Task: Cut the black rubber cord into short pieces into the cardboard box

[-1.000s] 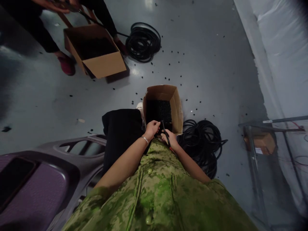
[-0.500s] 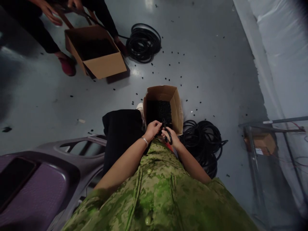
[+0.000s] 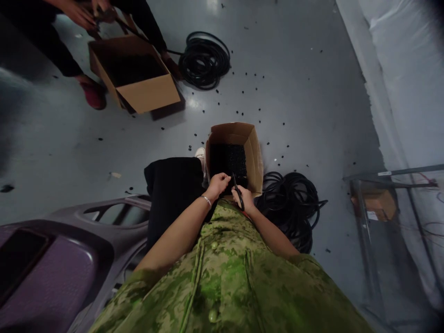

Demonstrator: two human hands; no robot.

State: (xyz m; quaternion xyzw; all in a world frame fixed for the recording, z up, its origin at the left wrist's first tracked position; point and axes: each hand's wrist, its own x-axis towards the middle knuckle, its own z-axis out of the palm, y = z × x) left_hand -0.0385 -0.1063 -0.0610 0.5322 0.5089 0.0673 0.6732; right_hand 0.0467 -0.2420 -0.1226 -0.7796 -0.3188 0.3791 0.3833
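My right hand (image 3: 243, 196) grips a pair of black-handled scissors (image 3: 237, 191), their blades pointing away from me over the near edge of an open cardboard box (image 3: 256, 159). Beside the blades, my left hand (image 3: 218, 185) is closed in a pinch; whatever lies between its fingertips is too small and dark to make out. Many small black pieces (image 3: 237, 157) fill the bottom of the box. Coiled black tubing (image 3: 294, 203) lies on the floor right of the box, close to my right forearm.
Across from me, a person's hands (image 3: 83, 16) work above a larger cardboard box (image 3: 152, 95). Another black coil (image 3: 204, 62) lies by that person's foot. Small black bits dot the grey floor (image 3: 312, 111). A purple chair (image 3: 58, 273) holding a phone (image 3: 21, 254) stands left; a metal frame (image 3: 391, 173) stands right.
The scissors' handles have come together and the tool has turned slightly in my right hand. The other person's hands have moved closer together above their box.
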